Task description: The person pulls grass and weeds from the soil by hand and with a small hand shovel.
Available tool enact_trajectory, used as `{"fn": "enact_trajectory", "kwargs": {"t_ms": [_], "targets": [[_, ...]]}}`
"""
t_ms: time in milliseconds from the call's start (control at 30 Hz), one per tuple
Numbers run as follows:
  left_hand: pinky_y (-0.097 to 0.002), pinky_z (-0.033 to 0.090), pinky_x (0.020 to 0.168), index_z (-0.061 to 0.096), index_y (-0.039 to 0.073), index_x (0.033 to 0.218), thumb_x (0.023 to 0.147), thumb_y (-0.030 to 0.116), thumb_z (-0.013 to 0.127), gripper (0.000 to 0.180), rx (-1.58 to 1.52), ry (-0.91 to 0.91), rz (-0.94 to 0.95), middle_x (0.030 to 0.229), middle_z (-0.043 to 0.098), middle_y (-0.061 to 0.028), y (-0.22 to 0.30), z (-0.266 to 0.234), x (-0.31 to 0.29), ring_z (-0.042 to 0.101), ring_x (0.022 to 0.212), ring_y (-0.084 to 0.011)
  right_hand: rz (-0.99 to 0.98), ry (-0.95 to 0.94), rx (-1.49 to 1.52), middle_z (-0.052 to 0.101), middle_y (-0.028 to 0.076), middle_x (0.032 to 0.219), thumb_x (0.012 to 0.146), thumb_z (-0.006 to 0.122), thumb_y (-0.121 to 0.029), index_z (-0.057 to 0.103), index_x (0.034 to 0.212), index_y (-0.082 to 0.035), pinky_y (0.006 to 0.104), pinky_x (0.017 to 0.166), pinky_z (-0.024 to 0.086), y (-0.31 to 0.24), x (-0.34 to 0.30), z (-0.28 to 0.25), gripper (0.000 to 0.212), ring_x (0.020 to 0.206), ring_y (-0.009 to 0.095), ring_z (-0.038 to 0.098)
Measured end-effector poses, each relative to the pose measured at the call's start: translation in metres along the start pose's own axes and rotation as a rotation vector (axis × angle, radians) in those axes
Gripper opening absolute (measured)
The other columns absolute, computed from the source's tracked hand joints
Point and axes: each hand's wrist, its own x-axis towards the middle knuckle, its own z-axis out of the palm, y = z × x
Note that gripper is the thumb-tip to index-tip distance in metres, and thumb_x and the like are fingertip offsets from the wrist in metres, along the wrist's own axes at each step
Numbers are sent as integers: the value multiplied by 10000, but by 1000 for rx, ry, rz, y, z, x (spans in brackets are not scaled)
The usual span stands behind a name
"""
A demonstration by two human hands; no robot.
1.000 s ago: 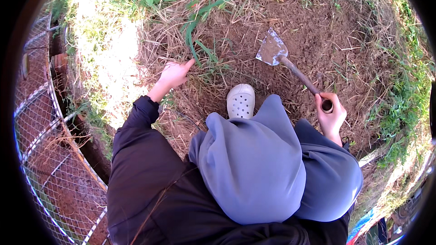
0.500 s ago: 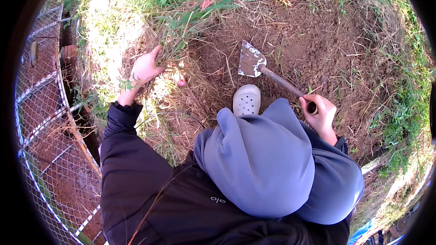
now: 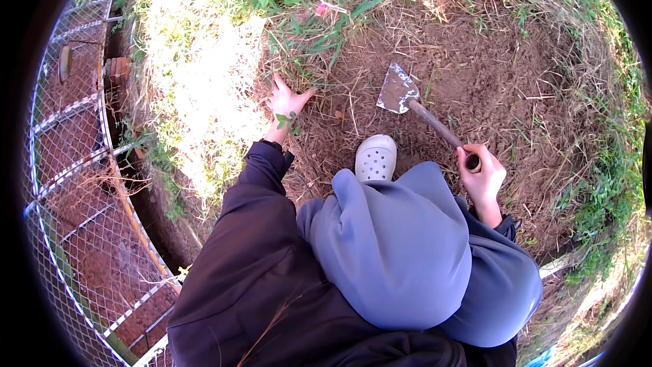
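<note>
My left hand [image 3: 288, 102] reaches down to the edge of the soil with its fingers spread, touching or just above the green and dry grass [image 3: 302, 68] there. No object shows in it, though the fingertips are partly lost in the grass. A small leafy sprig [image 3: 285, 121] overlaps its wrist. In my right hand [image 3: 485, 175] is the end of the handle of a short-handled spade [image 3: 435, 122], the fingers wrapped round it. The spade's flat metal blade [image 3: 397, 90], worn and muddy with whitish patches, rests on the brown soil beyond my shoe.
A pale clog with holes [image 3: 375, 158] is on my foot, below my grey-blue trouser knees [image 3: 387, 245]. At the left, wire-mesh fencing [image 3: 88, 231] runs beside a dark gap [image 3: 146, 197]. Green weeds [image 3: 598, 177] border the soil [image 3: 489, 75] on the right. A pink scrap [image 3: 321, 10] lies in grass.
My left hand has moved right, off the sunlit grass toward the bare soil, its fingers still spread. The right hand keeps hold of the spade, which stays in place; the view has shifted slightly.
</note>
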Motion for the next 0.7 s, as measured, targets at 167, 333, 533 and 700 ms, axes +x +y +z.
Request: {"fn": "enact_trajectory", "kwargs": {"t_ms": [167, 333, 533, 700], "targets": [[-506, 404, 880, 90, -7, 1398, 588, 610, 695, 1184, 202, -86, 11, 1256, 436, -287, 11, 10, 4, 572, 985, -410, 48, 0, 9, 594, 48, 607, 723, 733, -161, 594, 749, -101, 282, 483, 461, -6, -7, -3, 153, 510, 204, 586], [-428, 495, 754, 186, 35, 1382, 663, 422, 710, 970, 246, -183, 69, 1052, 591, -199, -26, 6, 17, 623, 865, -329, 83, 23, 14, 593, 43, 607, 732, 727, -180, 594, 763, -113, 291, 484, 462, -5, -12, -1, 152, 513, 202, 589], [-402, 517, 662, 329, 5, 1344, 685, 317, 698, 817, 265, -130, 98, 798, 640, -194, -64, -35, -3, 637, 745, -318, 89, 22, -17, 594, 42, 607, 732, 726, -195, 592, 758, -117, 293, 482, 459, 2, -21, -15, 157, 520, 205, 591], [-391, 517, 621, 385, -8, 1310, 709, 329, 698, 756, 222, -9, 98, 734, 640, -176, -88, -48, -52, 639, 677, -307, 92, 41, -38, 590, 46, 600, 735, 723, -196, 593, 757, -118, 294, 479, 456, 10, -26, -33, 153, 517, 209, 587]]}}
